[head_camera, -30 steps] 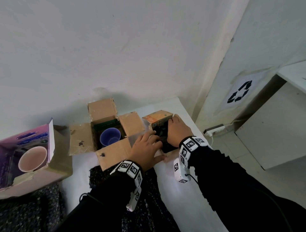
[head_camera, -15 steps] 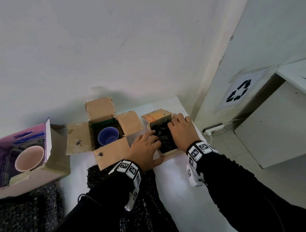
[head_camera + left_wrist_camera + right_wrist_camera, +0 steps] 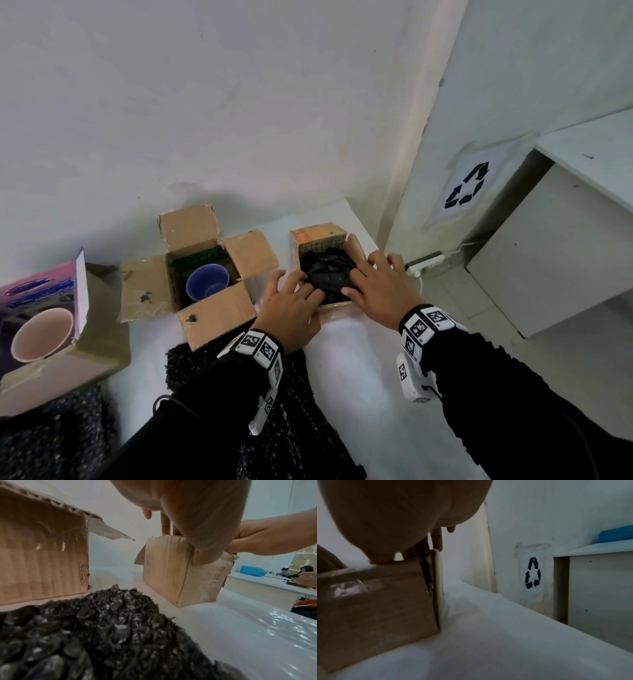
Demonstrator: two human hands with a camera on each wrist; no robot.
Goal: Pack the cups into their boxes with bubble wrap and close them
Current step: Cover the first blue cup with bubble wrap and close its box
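A small cardboard box [image 3: 322,240] with an orange far flap stands open at the table's back right, stuffed with black bubble wrap [image 3: 325,270]; whatever the wrap covers is hidden. My left hand [image 3: 298,291] lays its fingers on the wrap at the near left, with the thumb [image 3: 202,559] against the box's [image 3: 171,572] near corner. My right hand [image 3: 373,277] spreads straight fingers over the wrap and the right flap [image 3: 356,246]. In the right wrist view the palm [image 3: 399,513] sits above the box [image 3: 376,601]. A blue cup [image 3: 207,286] stands bare in the open middle box [image 3: 212,308].
A pink cup [image 3: 42,334] sits in a pink-printed box [image 3: 68,363] at the left. Loose black bubble wrap [image 3: 191,370] lies under my left forearm and at the front left [image 3: 51,438]. The white table [image 3: 359,377] ends just right of the small box; a power strip [image 3: 424,263] lies on the floor beyond.
My right hand has slid off the top of the small box to its right side, uncovering the black wrap. My left hand has stayed at the near left.
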